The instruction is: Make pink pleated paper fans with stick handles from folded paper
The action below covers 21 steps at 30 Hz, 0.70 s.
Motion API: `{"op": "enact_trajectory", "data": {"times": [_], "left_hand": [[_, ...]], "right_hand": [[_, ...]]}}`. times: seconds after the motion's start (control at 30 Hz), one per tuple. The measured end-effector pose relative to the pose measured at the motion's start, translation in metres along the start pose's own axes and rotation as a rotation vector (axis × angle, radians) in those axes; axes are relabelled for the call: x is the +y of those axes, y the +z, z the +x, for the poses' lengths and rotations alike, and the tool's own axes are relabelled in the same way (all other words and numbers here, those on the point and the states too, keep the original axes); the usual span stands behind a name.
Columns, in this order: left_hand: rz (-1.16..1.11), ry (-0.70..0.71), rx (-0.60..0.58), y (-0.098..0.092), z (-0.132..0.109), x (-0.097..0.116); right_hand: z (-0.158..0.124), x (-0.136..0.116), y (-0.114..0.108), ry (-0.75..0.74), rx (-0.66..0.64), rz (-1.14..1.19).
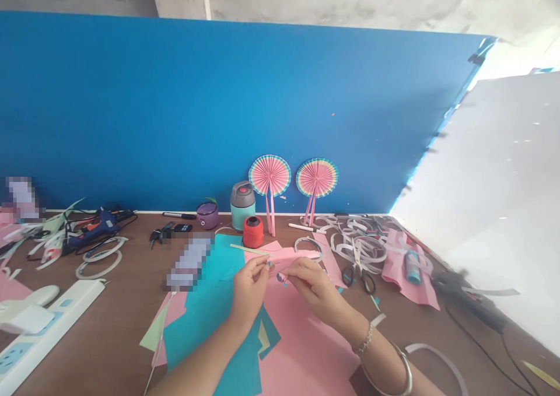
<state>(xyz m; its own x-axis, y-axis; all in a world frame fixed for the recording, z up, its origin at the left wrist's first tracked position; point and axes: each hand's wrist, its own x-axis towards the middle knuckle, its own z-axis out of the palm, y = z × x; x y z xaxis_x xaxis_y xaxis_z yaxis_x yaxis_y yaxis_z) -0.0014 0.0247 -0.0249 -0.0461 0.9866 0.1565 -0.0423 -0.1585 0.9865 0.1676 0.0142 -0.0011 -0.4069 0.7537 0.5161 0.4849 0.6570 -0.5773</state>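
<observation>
My left hand pinches the left end of a narrow pink folded paper between thumb and fingers. At its other end, my right hand grips with the fingertips, and a small bit of blue and white shows below them. Under both hands lie a large pink sheet and overlapping blue sheets. A small yellow-green paper piece rests on the blue. Two round pleated paper fans, one on the left and one on the right, lean upright against the blue panel behind.
Behind the papers stand a teal flask, an orange-red container and a purple pot. Black scissors lie by coiled white strips. Glue guns lie left and right. A power strip sits front left.
</observation>
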Motion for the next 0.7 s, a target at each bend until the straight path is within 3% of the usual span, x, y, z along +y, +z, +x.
{"op": "enact_trajectory", "data": {"times": [0.23,0.7], "left_hand": [[0.168,0.191,-0.063,0.004,-0.012,0.004],[0.208,0.219,-0.102,0.005,-0.012,0.008]], "right_hand": [[0.001,-0.003,-0.003,-0.038,0.014,-0.135],[0.002,0.0,-0.005,-0.059,0.009,-0.144]]}}
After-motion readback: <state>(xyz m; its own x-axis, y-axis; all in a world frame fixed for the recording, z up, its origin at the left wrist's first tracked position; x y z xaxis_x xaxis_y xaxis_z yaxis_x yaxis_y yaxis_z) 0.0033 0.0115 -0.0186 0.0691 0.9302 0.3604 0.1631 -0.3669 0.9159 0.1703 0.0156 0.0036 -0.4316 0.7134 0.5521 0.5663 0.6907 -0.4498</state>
